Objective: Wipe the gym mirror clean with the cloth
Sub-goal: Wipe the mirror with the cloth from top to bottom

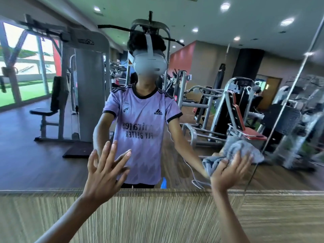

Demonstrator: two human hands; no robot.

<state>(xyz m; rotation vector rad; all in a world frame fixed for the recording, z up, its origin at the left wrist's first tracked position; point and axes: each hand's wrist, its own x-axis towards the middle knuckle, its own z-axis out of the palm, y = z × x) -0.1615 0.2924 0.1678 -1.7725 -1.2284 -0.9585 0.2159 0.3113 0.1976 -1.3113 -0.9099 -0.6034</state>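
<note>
Right hand (pixel 229 171) presses the cloth (pixel 212 164) flat-fingered against the mirror (pixel 52 155), low right; left hand (pixel 105 171) spread, holding nothing; cloth looks soft, light, bunched, so palm its middle; glass likely rigid, fragile

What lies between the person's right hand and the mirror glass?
The head view shows the bunched grey cloth there: the right hand presses it against the mirror with spread fingers.
</note>
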